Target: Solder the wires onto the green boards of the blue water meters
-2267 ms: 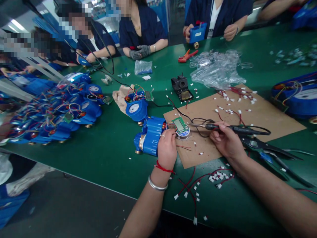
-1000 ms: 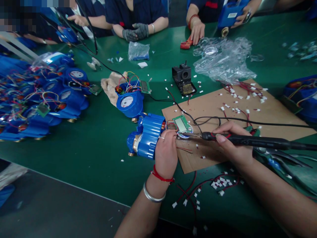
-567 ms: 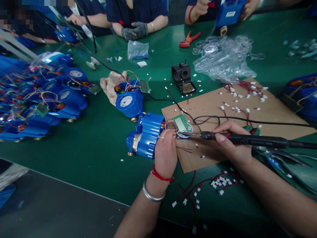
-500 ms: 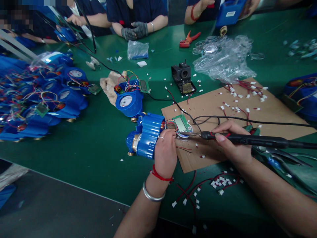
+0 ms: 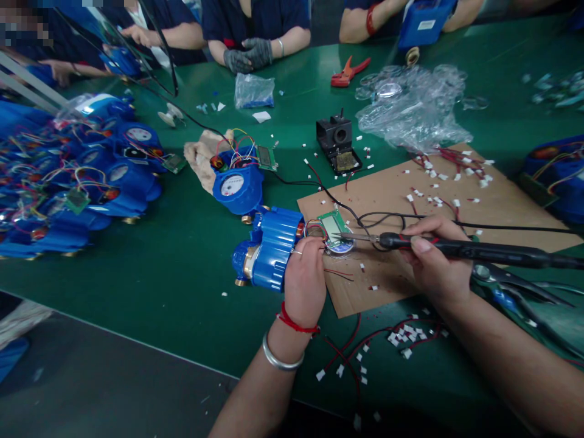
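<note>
My right hand (image 5: 440,261) is closed round a black soldering iron (image 5: 483,248), whose metal tip lies over the lower part of a green circuit board (image 5: 326,222) with a grey display. My left hand (image 5: 306,277) is pinched at the board's lower left edge, by thin wires; what its fingertips hold is too small to make out. Left of that hand a blue meter (image 5: 276,249) lies on its side, wired to the board. Under the board sits a round disc (image 5: 342,248), at the edge of a brown cardboard sheet (image 5: 378,207).
Another blue meter (image 5: 237,185) rests on a cloth (image 5: 201,161). Many meters fill the left side. A black soldering stand (image 5: 335,137), red cutters (image 5: 349,73) and plastic bags (image 5: 410,109) are farther back. Pliers (image 5: 506,283) lie beyond my right wrist. Co-workers sit opposite.
My right hand has moved slightly right and back, lifting the iron's tip from the board's lower edge to over its display area. My left hand has stayed in place.
</note>
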`<state>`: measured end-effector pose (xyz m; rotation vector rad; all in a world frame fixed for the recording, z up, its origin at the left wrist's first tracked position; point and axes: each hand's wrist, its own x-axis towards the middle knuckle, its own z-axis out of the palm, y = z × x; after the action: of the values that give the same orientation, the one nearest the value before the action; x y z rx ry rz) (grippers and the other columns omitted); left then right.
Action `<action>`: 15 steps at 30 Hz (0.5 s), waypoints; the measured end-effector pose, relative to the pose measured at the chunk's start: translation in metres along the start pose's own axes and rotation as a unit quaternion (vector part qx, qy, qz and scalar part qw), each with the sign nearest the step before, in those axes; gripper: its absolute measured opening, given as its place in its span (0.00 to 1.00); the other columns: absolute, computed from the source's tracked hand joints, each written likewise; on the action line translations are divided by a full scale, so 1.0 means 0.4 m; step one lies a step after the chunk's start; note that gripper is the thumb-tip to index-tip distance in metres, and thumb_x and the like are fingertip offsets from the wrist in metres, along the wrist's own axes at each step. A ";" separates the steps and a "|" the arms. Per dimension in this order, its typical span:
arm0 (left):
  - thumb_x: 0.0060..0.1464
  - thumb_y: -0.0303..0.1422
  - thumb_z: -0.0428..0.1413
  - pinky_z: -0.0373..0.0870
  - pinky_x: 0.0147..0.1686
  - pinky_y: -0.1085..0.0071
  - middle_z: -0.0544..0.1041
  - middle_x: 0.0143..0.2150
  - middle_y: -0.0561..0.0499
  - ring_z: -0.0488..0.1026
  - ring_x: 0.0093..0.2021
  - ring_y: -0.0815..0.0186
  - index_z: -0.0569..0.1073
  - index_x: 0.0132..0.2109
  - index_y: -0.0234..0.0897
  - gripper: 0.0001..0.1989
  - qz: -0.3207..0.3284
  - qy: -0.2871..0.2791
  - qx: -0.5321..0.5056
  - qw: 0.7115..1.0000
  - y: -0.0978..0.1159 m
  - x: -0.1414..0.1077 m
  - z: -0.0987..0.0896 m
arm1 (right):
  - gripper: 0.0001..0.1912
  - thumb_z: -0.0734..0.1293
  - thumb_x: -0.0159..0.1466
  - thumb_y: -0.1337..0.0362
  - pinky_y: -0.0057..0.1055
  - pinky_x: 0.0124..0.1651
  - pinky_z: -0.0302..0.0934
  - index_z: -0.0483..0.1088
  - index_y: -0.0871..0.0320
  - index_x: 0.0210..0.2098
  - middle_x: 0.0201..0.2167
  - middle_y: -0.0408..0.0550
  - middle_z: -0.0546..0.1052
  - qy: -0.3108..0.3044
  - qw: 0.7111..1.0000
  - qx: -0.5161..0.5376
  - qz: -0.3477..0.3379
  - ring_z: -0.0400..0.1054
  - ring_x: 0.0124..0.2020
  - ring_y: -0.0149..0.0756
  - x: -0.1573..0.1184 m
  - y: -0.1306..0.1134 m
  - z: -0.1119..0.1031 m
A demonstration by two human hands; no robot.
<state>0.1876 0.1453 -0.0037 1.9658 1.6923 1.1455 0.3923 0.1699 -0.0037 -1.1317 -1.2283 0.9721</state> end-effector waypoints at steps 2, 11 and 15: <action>0.58 0.22 0.48 0.71 0.46 0.65 0.73 0.42 0.47 0.70 0.44 0.67 0.70 0.40 0.35 0.08 -0.001 -0.001 -0.001 1.000 -0.001 0.000 0.000 | 0.06 0.68 0.56 0.59 0.28 0.17 0.49 0.70 0.54 0.30 0.18 0.42 0.67 0.016 1.000 0.022 -0.002 0.59 0.17 0.29 0.003 -0.003 0.003; 0.59 0.22 0.47 0.71 0.47 0.64 0.74 0.42 0.47 0.70 0.45 0.66 0.70 0.41 0.35 0.09 -0.005 -0.004 0.006 1.000 0.004 0.000 -0.002 | 0.07 0.68 0.55 0.59 0.27 0.15 0.47 0.70 0.56 0.29 0.19 0.41 0.68 0.030 0.998 0.060 -0.001 0.57 0.15 0.26 0.012 -0.009 0.012; 0.59 0.23 0.47 0.70 0.49 0.63 0.74 0.44 0.46 0.70 0.47 0.65 0.70 0.43 0.35 0.09 -0.013 -0.010 0.013 1.000 0.008 -0.003 -0.005 | 0.07 0.67 0.56 0.59 0.25 0.15 0.46 0.69 0.56 0.29 0.17 0.39 0.66 0.032 0.997 0.074 0.008 0.54 0.14 0.25 0.018 -0.009 0.012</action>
<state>0.1883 0.1426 -0.0006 1.9573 1.7268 1.0959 0.3884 0.1769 0.0011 -1.0500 -1.0786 1.0139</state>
